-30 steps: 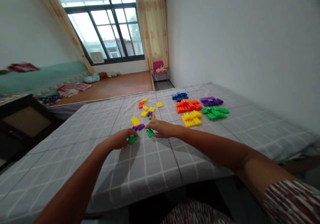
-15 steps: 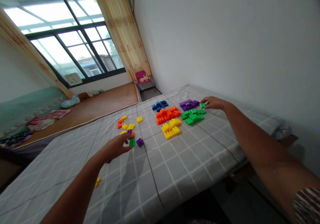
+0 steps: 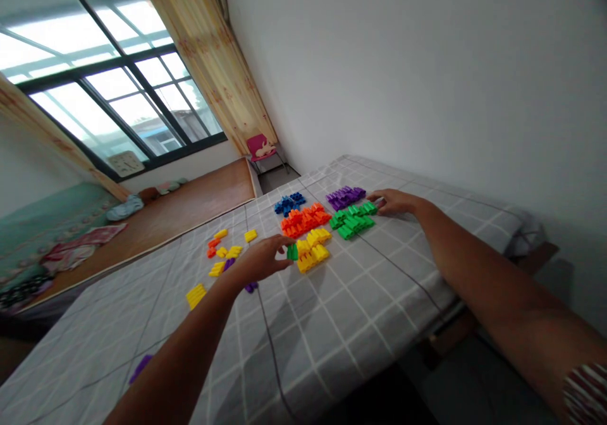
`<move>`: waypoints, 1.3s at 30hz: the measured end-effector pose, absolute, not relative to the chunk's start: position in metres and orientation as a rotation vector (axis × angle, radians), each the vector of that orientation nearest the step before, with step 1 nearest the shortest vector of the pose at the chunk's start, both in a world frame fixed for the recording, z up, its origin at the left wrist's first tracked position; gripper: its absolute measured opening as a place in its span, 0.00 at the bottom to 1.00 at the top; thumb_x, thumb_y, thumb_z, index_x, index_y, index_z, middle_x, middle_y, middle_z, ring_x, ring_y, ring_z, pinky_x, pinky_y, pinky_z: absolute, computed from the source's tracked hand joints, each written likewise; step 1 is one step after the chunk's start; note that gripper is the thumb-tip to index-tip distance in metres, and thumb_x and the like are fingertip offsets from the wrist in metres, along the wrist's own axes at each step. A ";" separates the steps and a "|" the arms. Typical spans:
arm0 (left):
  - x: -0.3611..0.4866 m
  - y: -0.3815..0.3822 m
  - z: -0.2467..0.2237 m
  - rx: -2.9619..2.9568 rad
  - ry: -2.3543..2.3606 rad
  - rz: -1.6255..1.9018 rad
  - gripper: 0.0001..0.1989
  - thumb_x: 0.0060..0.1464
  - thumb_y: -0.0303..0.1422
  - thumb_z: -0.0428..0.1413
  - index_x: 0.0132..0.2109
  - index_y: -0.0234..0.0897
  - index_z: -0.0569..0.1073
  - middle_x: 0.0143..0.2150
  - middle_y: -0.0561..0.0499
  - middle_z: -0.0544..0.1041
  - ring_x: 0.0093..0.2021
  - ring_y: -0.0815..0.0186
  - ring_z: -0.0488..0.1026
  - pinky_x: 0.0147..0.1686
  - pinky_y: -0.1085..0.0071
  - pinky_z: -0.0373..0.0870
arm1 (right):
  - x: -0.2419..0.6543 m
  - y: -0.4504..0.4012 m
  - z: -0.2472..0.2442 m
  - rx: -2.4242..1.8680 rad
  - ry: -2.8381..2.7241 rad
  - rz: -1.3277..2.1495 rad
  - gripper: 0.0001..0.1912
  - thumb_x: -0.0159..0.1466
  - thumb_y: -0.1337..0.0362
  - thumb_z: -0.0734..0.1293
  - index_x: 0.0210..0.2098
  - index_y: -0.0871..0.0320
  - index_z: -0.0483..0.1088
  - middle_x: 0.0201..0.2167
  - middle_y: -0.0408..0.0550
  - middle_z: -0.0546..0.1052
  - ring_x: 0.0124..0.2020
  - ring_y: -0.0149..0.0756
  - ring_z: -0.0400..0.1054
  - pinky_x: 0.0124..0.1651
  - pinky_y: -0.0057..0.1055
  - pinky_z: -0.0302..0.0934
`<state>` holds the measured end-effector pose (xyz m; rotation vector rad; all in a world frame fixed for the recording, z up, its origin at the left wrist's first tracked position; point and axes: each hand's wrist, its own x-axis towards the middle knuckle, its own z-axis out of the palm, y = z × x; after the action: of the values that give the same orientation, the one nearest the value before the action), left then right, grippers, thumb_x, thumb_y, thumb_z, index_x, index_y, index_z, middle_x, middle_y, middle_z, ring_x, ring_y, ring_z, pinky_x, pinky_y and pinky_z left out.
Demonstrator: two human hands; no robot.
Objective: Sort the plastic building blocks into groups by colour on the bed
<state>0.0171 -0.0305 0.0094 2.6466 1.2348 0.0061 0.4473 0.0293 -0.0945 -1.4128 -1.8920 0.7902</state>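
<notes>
My left hand [image 3: 266, 257] pinches a green block [image 3: 292, 252] just left of the yellow pile [image 3: 313, 251]. At the right end of the green pile [image 3: 351, 220] rests my right hand [image 3: 391, 202], its fingers curled by the last green pieces; whether it holds anything is too small to tell. Behind are a purple pile [image 3: 345, 197], an orange pile [image 3: 304, 219] and a blue pile [image 3: 289, 203]. Scattered yellow blocks [image 3: 196, 296], orange ones [image 3: 212, 248] and purple ones [image 3: 141, 368] lie to the left, some partly behind my left arm.
The blocks lie on a grey checked cloth [image 3: 379, 292] over a large table or bed. A white wall [image 3: 427, 83] borders the right side. Beyond stand a pink chair [image 3: 260, 147] and a wooden platform [image 3: 203, 197] under the window.
My left hand has moved right with the green block, from the scattered pieces to beside the yellow pile. The green block at my right fingertips has joined the green pile. The view has shifted slightly.
</notes>
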 end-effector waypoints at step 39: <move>0.092 -0.072 -0.024 2.838 1.250 0.331 0.14 0.59 0.37 0.52 0.50 0.43 0.73 0.55 0.49 0.74 0.55 0.59 0.68 0.54 0.60 0.67 | 0.458 0.016 -0.099 -1.679 -1.701 0.263 0.14 0.62 0.55 0.61 0.35 0.58 0.73 0.29 0.45 0.79 0.25 0.32 0.72 0.33 0.28 0.62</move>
<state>0.0918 -0.0716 -0.0239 2.8379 1.2501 0.3313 0.4582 0.0158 -0.0986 -1.6786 -1.7014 0.2635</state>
